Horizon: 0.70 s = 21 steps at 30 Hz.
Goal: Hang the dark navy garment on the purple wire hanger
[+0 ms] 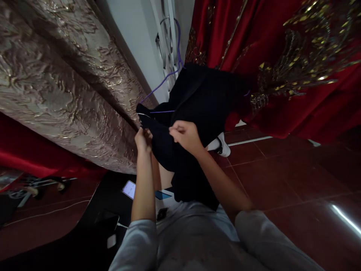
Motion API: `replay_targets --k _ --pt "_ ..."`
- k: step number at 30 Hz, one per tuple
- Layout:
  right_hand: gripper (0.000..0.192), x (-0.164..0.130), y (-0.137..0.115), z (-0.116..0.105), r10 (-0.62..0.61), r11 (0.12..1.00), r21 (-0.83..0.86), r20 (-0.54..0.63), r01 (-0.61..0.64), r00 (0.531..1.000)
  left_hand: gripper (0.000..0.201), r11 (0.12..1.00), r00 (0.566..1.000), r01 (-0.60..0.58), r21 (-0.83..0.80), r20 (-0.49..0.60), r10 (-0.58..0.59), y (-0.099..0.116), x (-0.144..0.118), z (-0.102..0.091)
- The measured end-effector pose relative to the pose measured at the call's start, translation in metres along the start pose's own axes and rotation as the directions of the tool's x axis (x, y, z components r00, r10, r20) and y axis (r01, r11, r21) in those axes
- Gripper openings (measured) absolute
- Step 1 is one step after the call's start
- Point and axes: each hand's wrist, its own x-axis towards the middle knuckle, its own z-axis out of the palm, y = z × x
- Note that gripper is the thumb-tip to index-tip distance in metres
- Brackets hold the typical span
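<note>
A black or very dark blue garment [203, 101] hangs from a purple wire hanger [162, 83], whose hook is looped over a white metal bar. Its lower part drapes down towards my lap. My left hand [143, 140] is closed on the garment's left edge, just below the hanger's left end. In front of the cloth, my right hand [186, 136] has its thumb and forefinger pinched together. Whatever those fingertips may hold is too small and dark to make out.
A beige embossed curtain [70, 86] fills the left. Red fabric with gold beading [307, 56] hangs at the right. A lit phone [129, 189] lies on a black surface [101, 203] at lower left. A white shoe [224, 146] rests on the red tiled floor [270, 169].
</note>
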Motion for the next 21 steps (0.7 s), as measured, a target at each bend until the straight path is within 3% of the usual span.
replay_targets --k 2,4,7,10,12,14,16,18,21 --pt "0.026 -0.019 0.027 -0.024 0.125 0.991 0.066 -0.154 -0.116 0.98 0.021 0.987 0.995 -0.027 0.16 0.103 0.01 -0.017 -0.024 0.001" --pt "0.026 -0.04 0.052 -0.051 0.22 0.973 0.024 -0.39 -0.229 0.894 0.015 0.954 0.973 -0.084 0.289 0.229 0.017 -0.018 -0.041 0.007" --pt "0.026 -0.061 0.069 -0.078 0.237 0.957 -0.041 -0.468 -0.288 0.852 0.013 0.893 0.918 -0.184 0.41 0.397 0.007 -0.001 -0.059 0.023" --pt "0.035 -0.066 0.057 -0.079 0.163 0.964 -0.101 -0.51 -0.247 0.845 0.017 0.835 0.798 -0.358 0.419 0.601 0.04 0.022 -0.078 0.046" --pt "0.032 -0.064 0.041 -0.072 0.039 0.973 -0.179 -0.483 -0.143 0.875 0.018 0.807 0.668 -0.477 0.348 0.74 0.075 0.036 -0.094 0.062" --pt "0.028 -0.062 0.029 -0.065 -0.07 0.969 -0.244 -0.368 -0.023 0.927 0.015 0.78 0.533 -0.563 0.275 0.842 0.087 0.046 -0.107 0.074" --pt "0.033 -0.062 0.023 -0.061 -0.064 0.98 -0.199 -0.243 0.015 0.968 0.013 0.748 0.43 -0.625 0.225 0.899 0.088 0.052 -0.117 0.083" --pt "0.044 -0.064 0.024 -0.058 0.043 0.997 -0.063 -0.175 -0.055 0.984 0.012 0.735 0.384 -0.65 0.192 0.918 0.101 0.052 -0.12 0.089" --pt "0.063 -0.07 0.027 -0.056 0.205 0.974 0.114 -0.074 -0.196 0.976 0.015 0.729 0.358 -0.667 0.155 0.924 0.132 0.043 -0.117 0.097"
